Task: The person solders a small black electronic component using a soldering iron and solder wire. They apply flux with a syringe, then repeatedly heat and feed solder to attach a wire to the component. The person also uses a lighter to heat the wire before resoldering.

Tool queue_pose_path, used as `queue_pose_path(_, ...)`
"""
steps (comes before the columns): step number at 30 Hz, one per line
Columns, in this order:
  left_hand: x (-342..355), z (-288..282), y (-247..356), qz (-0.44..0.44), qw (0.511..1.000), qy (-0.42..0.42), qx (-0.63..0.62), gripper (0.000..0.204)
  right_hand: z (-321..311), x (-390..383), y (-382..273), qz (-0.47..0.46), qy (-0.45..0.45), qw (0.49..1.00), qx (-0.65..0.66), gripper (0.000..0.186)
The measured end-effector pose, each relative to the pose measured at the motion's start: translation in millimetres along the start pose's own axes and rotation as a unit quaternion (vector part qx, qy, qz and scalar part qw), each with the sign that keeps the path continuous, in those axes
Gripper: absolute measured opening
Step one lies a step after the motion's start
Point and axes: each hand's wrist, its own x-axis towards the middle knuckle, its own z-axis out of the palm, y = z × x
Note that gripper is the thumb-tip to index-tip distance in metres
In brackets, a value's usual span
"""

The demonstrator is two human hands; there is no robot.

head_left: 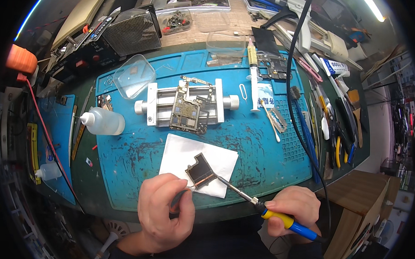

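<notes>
In my right hand (297, 206) is a soldering iron (280, 216) with a yellow and blue handle. Its tip rests at the right edge of a small dark circuit board (198, 169), which lies on a folded white tissue (224, 159). My left hand (163, 210) is closed around a strip of copper desoldering braid (202, 180); the strip runs across the lower part of the board to the iron's tip. Fingers partly hide the rest of the braid. Beyond the tissue, a metal clamp holder (152, 104) carries a larger phone circuit board (187, 111).
A squeeze bottle (105, 121) stands left on the blue mat (133, 172). A clear plastic box (135, 76), a syringe (253, 71) and a cotton swab (271, 125) lie farther back. The iron's black cable (290, 64) crosses the right side, near several hand tools (338, 116).
</notes>
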Motion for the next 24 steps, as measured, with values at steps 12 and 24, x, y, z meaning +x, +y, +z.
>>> queue_pose_path(12, -6.9, -3.4, 0.9, -0.036, 0.999, 0.002, -0.026, 0.044, 3.8, -1.0, 1.7, -0.051, -0.004, 0.999, 0.011, 0.019)
queue_pose_path(24, -7.7, -2.9, 0.9, -0.038, 0.999, 0.005, -0.032, 0.044, 3.2, -2.5, 0.8, -0.054, -0.002, 0.999, 0.000, 0.020)
